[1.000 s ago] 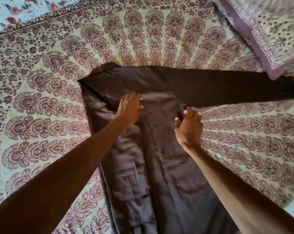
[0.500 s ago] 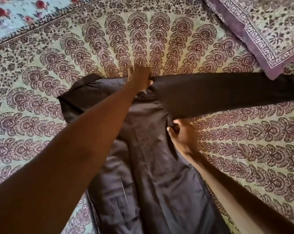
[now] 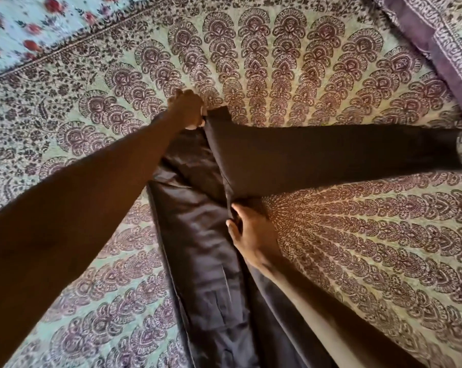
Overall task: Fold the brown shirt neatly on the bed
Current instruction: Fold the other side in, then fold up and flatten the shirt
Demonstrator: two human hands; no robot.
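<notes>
Fold line of brown shirt (image 3: 198,248) kept straight, likely; left hand (image 3: 186,108) curled tight round top edge; right hand (image 3: 251,232) pinching side under sleeve (image 3: 330,158).

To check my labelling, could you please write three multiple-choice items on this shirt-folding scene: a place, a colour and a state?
1. Where does the outstretched sleeve point? A) left B) right, near the pillow C) at the person
2. What colour is the pillow's border? A) yellow B) orange C) purple
3. What is the left hand doing? A) gripping the brown shirt B) lying flat C) hovering
Answers: 1 B, it lies across the bed rightward; 2 C, purple band visible; 3 A, it curls on the shoulder edge.
</notes>
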